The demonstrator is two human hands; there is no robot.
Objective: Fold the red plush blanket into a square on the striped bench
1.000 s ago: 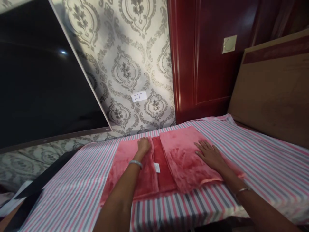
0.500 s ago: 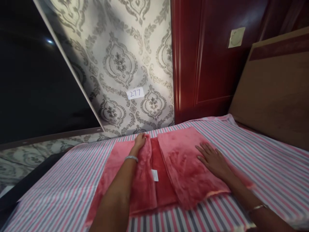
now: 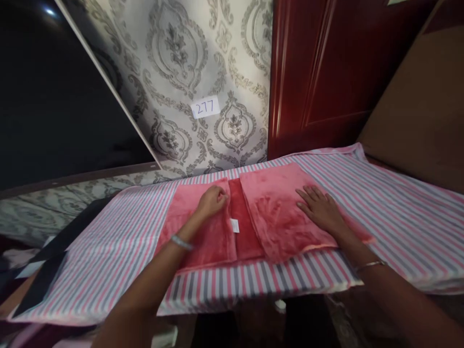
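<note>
A pink-red plush cloth (image 3: 279, 212) lies flat on the striped bedcover, its two sides folded inward. A darker red strip shows between the folds, with a small white label (image 3: 235, 225) at the left fold's edge. Over the upper part of the left fold is my left hand (image 3: 213, 200), its fingers curled closed near the inner edge; what they hold, if anything, is hidden. My right hand (image 3: 322, 210) rests on the right fold near its outer edge, palm down and fingers spread.
Pink, grey and white stripes mark the bedcover (image 3: 112, 241). Behind it stand a patterned wall with a "277" paper (image 3: 205, 107), a dark screen (image 3: 65, 111) at left, a red wooden panel (image 3: 315, 72) and a brown cardboard sheet (image 3: 424, 106) at right.
My left hand has come toward me from the left fold's far corner, and that fold lies flatter. The right hand stays on its fold. The view has tilted down, showing the bed's near edge.
</note>
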